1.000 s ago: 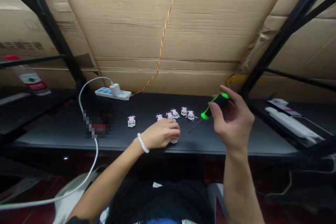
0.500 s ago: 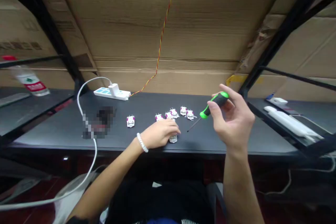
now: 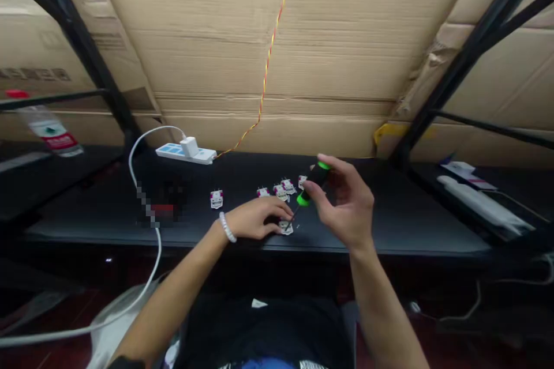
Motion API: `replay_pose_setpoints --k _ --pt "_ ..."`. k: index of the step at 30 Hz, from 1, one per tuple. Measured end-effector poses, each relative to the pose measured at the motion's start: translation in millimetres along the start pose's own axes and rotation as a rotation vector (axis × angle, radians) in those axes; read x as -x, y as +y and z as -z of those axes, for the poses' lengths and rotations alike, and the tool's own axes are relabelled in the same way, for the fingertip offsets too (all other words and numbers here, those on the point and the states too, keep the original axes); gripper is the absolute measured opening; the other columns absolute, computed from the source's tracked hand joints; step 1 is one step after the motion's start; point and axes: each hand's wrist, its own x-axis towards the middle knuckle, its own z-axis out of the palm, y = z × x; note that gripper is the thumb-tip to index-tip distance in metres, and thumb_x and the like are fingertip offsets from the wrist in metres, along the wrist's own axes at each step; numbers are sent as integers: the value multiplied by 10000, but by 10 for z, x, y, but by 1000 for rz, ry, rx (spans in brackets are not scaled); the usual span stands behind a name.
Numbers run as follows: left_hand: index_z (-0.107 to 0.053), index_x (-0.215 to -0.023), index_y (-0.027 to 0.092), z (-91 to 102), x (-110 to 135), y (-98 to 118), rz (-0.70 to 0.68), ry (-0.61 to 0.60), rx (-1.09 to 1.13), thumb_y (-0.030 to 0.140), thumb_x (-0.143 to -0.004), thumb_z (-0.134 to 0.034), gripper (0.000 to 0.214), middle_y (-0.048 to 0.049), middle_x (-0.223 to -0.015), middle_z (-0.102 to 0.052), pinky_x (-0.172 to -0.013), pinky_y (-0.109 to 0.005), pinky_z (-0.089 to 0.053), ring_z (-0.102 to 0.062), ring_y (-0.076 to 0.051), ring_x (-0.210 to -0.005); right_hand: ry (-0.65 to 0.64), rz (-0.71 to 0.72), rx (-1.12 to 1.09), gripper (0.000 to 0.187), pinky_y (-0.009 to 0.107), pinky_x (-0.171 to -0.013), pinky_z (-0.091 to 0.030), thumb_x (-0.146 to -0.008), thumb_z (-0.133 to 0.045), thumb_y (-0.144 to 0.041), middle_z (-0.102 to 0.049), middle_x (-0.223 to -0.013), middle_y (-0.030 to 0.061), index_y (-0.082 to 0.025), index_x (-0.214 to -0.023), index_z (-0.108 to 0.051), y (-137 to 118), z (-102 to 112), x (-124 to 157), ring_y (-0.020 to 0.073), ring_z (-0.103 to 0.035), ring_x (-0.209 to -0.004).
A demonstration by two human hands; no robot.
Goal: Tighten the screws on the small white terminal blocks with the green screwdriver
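Note:
My right hand (image 3: 346, 207) grips a black-and-green screwdriver (image 3: 314, 181), its shaft slanting down to the left. The tip meets, or nearly meets, a small white-and-magenta part (image 3: 286, 228) near the desk's front edge. Fingers of my left hand (image 3: 257, 218) are closed on that part's left and far sides, pinning it to the desktop and covering some of it. Just beyond my left hand lie several similar parts (image 3: 287, 186) with thin prongs. Another such part (image 3: 217, 199) sits apart on the left. A tiny light piece (image 3: 298, 226) is right of the held part.
A white power strip (image 3: 186, 153) with a plugged-in charger stands at the back left, its white cable (image 3: 158, 259) hanging over the front edge. Black shelf posts (image 3: 459, 63) flank the dark desk (image 3: 415, 225). A bottle (image 3: 54, 130) is at far left.
My right hand has brought the screwdriver left and down, its tip now at the part under my left fingers. My left hand has shifted slightly left, uncovering more of that part.

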Motion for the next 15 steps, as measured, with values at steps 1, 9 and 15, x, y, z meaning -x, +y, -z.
replay_pose_setpoints --k 1,9,15 --pt "-788 -1143 184 0 0 -2 3 1 -3 162 -924 -760 223 -121 -1241 -770 -1121 -415 -523 -704 -260 -1192 -14 3 2 411 421 -868 -686 -917 -792 -343 -762 -1115 61 -274 -1309 -689 2 -18 9 231 -775 -943" --pt "-795 -1115 195 3 1 -11 7 -9 -21 171 -922 -772 196 -104 -1222 -772 -1130 -402 -510 -703 -262 -1198 -47 13 0 403 390 -825 -669 -918 -787 -326 -750 -1088 48 -282 -1307 -695 -2 -64 30 208 -751 -886" --pt "-806 -1111 192 -3 -6 -13 -1 4 -12 134 -909 -771 213 -109 -1214 -776 -1123 -398 -523 -709 -257 -1179 -70 41 19 397 366 -798 -658 -917 -791 -298 -744 -1078 48 -271 -1302 -699 -4 -60 28 197 -736 -867"
